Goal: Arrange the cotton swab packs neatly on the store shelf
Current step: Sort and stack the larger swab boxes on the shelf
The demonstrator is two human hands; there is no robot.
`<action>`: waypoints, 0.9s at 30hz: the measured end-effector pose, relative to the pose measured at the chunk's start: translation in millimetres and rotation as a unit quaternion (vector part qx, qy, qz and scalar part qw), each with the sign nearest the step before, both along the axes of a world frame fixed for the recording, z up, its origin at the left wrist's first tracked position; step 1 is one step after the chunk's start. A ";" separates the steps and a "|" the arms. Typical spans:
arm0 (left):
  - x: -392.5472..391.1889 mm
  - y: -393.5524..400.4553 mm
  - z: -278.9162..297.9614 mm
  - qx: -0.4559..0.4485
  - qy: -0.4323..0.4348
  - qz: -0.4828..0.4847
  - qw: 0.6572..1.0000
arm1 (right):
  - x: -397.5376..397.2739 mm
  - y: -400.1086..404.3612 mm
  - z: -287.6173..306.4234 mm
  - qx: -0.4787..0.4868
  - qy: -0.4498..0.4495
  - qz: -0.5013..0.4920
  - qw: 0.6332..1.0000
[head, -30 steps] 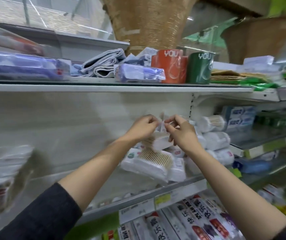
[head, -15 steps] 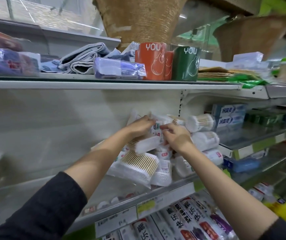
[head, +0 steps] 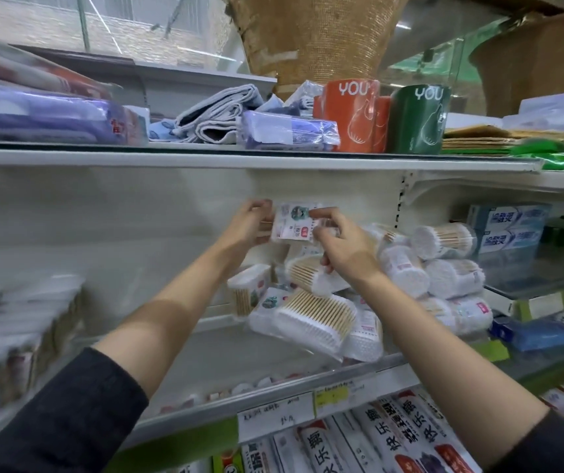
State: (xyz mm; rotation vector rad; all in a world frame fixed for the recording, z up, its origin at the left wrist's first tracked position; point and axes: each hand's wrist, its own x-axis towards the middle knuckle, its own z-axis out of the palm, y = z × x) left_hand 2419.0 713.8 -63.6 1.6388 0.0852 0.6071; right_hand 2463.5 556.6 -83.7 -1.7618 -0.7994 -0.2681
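Raised since before, cotton swab pack point(head: 294, 222) pinched by left hand point(head: 251, 224), right hand point(head: 341, 247) grasping its other edge

swab pack point(head: 294, 222) held up at 12 o'clock of the pile of packs point(head: 311, 315), against the back panel | left hand point(head: 251, 225) at its 9, right hand point(head: 343, 244) at its 3 | rolls point(head: 444, 264) at 3 of pile | mugs point(head: 384, 119) on upper shelf point(head: 205, 160), 12 o'clock | boxes point(head: 505, 227) far 3
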 end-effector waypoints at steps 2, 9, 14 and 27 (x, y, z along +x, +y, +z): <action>-10.4 14.2 -2.3 -0.023 -0.003 0.029 0.999 | -6.9 16.2 2.2 0.000 -0.007 0.012 1.000; -44.7 49.0 -20.5 -0.012 0.027 0.055 0.998 | -31.9 55.8 -5.1 -0.021 -0.015 0.054 0.998; -71.9 63.1 -33.6 -0.013 0.034 0.078 0.996 | -44.3 81.1 -15.8 -0.023 0.008 0.084 0.996; -124.2 87.3 -87.6 -0.234 -0.021 0.120 0.965 | -84.2 140.9 -58.6 0.034 0.159 0.101 0.981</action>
